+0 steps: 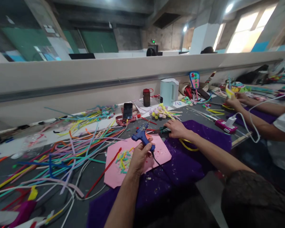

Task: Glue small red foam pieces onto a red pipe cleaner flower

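A blue glue gun (142, 136) is gripped in my left hand (140, 155), above a pink sheet (115, 180). Short yellow and green pieces (123, 162) lie on the sheet, with a red fuzzy stem (104, 172) across its left edge. My right hand (177, 128) reaches past the sheet, its fingers closed at a dark green-handled tool (165, 129) on the table. Purple cloth (182, 167) lies under the sheet and my right forearm. A yellow loop (188, 145) rests on the cloth beside that forearm.
Many coloured stems (59, 158) spread over the left. Behind stand a phone (127, 111), a brown bottle (146, 97) and a light blue kettle (167, 92). A magenta power strip (225, 126) with a white cable lies right, near another person's hands (235, 100).
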A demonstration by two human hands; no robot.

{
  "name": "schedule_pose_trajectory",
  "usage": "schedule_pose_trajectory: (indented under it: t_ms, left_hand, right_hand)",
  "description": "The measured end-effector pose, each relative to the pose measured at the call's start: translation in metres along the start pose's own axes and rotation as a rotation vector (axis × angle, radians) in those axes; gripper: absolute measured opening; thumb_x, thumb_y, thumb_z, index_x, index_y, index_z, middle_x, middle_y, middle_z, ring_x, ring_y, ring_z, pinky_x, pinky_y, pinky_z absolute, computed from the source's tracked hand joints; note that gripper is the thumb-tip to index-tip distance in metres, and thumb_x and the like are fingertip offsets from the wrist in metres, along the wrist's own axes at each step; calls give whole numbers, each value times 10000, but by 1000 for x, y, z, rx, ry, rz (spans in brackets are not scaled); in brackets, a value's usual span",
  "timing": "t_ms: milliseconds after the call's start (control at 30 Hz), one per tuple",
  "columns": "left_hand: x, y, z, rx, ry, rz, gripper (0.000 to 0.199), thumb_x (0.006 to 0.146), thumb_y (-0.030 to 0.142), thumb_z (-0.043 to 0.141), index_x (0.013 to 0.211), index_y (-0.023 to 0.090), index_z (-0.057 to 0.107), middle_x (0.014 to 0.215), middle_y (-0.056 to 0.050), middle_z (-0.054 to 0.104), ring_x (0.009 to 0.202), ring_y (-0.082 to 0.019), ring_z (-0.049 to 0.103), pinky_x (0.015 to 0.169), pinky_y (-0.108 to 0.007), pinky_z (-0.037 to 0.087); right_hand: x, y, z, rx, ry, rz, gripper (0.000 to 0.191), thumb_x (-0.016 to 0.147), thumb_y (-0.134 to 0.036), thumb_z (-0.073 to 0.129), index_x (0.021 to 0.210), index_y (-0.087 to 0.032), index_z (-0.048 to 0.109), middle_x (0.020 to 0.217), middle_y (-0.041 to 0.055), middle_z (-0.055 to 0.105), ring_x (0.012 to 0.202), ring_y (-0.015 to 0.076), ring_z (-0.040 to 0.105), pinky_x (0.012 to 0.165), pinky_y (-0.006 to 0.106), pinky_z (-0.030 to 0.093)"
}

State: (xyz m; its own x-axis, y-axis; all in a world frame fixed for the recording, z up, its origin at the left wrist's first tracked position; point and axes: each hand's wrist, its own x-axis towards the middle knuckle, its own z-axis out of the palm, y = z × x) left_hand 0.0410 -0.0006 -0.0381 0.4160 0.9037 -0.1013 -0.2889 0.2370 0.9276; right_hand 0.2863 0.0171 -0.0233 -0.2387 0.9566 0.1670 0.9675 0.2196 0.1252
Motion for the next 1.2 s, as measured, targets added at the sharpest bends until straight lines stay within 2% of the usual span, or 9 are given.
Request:
schedule_pose_trajectory:
  t_ms: [100, 233, 300, 400, 533, 667, 833, 967, 1200]
  left_hand:
    - [1, -1, 0, -6, 3, -2, 382, 622, 325, 703, 942, 120, 657, 862, -81, 645, 592, -93, 534, 492, -217, 353]
    - [3, 0, 0, -21, 6, -13, 430, 622, 321, 705, 1002, 134, 633, 819, -65, 649, 591, -99, 542, 486, -215, 350]
    - [3, 0, 0, -24, -4, -23, 441, 625, 322, 703, 1015, 130, 625, 834, -73, 649, 591, -101, 544, 479, -214, 346]
    - [2, 2, 1, -26, 2, -32, 440, 618, 322, 707, 1000, 117, 627, 867, -87, 647, 582, -100, 539, 469, -213, 339]
    - [1, 3, 4, -25, -2, -40, 431, 606, 325, 715, 977, 119, 639, 898, -96, 647, 597, -106, 536, 472, -216, 346]
    - [1, 3, 6, -6, -18, -46, 381, 595, 327, 720, 906, 118, 656, 964, -111, 638, 621, -110, 536, 471, -211, 347]
    - [3, 0, 5, 17, -18, -26, 378, 626, 317, 698, 949, 130, 644, 959, -96, 630, 639, -106, 531, 477, -199, 357]
    - [4, -1, 2, 36, -8, -9, 428, 637, 321, 688, 1012, 126, 625, 895, -90, 635, 623, -104, 527, 466, -192, 343]
    - [5, 0, 2, 40, -9, 6, 399, 624, 333, 699, 959, 125, 642, 927, -86, 634, 645, -108, 531, 498, -201, 358]
  right_hand:
    - [15, 14, 2, -10, -5, 5, 536, 631, -266, 603, 1154, -189, 518, 1118, 96, 550, 1057, 264, 450, 866, 350, 316]
    - [28, 33, 13, 19, -50, 91, 511, 652, -252, 597, 1156, -211, 520, 1156, 70, 553, 1064, 241, 466, 860, 316, 335]
    - [25, 41, 17, 21, -46, 137, 479, 696, -264, 569, 1167, -200, 510, 1159, 77, 550, 1075, 239, 462, 858, 309, 341]
    - [5, 47, 20, 16, -22, 224, 401, 803, -303, 460, 1179, -167, 493, 1167, 111, 528, 1048, 240, 479, 822, 309, 359]
    - [-36, 41, 23, 40, -75, 241, 353, 843, -428, 408, 1048, -193, 573, 999, 73, 591, 869, 190, 548, 710, 259, 391]
    - [-58, 26, 23, 39, -92, 215, 419, 834, -495, 405, 1076, -195, 569, 1054, 101, 549, 965, 216, 498, 786, 288, 368]
    - [-47, 23, 19, 50, -157, 297, 411, 800, -512, 455, 1045, -210, 590, 1045, 103, 544, 962, 230, 503, 727, 279, 381]
    - [-39, 27, 17, 50, -170, 290, 350, 794, -477, 483, 988, -215, 612, 999, 81, 571, 909, 214, 536, 653, 252, 382]
    - [-41, 20, 15, 13, -183, 299, 341, 826, -455, 448, 983, -202, 613, 1006, 86, 573, 912, 199, 536, 692, 248, 380]
